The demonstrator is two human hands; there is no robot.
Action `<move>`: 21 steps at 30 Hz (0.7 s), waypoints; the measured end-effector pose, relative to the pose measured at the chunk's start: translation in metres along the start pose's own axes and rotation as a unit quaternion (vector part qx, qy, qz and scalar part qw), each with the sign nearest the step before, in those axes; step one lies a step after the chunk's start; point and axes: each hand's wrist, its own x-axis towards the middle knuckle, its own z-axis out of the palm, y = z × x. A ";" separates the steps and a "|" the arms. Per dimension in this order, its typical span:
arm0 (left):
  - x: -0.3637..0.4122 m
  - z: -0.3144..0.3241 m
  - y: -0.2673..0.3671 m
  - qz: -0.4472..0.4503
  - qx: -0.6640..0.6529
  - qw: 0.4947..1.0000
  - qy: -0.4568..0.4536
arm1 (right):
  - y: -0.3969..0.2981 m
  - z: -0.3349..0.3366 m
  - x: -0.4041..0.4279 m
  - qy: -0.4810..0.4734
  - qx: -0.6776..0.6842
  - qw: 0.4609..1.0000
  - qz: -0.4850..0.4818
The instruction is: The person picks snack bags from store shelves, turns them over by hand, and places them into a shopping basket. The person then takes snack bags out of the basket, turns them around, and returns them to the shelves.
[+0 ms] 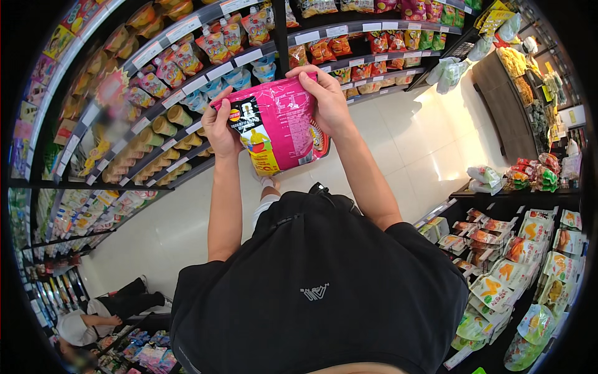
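Note:
A pink snack bag [285, 124], its printed face turned up towards me, is held between both hands in front of the shelves. My left hand [223, 124] grips its left upper corner, thumb on top and fingers mostly hidden behind. At the right upper corner, my right hand [325, 98] pinches the bag's edge with the thumb over the front. The bag bears writing, a yellow figure and a barcode. Just beyond it are spouted pouches [215, 44] and blue-lidded cups [238, 78] on the shelf.
Curved shelves [247, 57] with pouches, cups and snack bags run across the front and left. A rack of hanging food packets [507, 271] stands at right. Behind it is a dark display counter [504, 103]. Another person [98, 318] is at lower left.

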 end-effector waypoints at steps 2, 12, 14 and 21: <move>0.000 -0.002 -0.001 -0.006 -0.006 1.000 -0.002 | 0.000 0.000 0.001 0.004 0.001 1.000 0.004; -0.018 -0.016 -0.021 -0.094 -0.019 0.993 -0.062 | 0.007 -0.007 -0.002 0.046 0.024 0.999 0.014; -0.025 -0.022 -0.031 -0.113 -0.001 0.991 -0.076 | 0.006 -0.009 -0.003 0.058 0.032 0.998 0.012; -0.038 -0.042 -0.055 -0.177 0.052 0.973 -0.138 | 0.006 -0.012 -0.005 0.093 0.055 0.994 0.005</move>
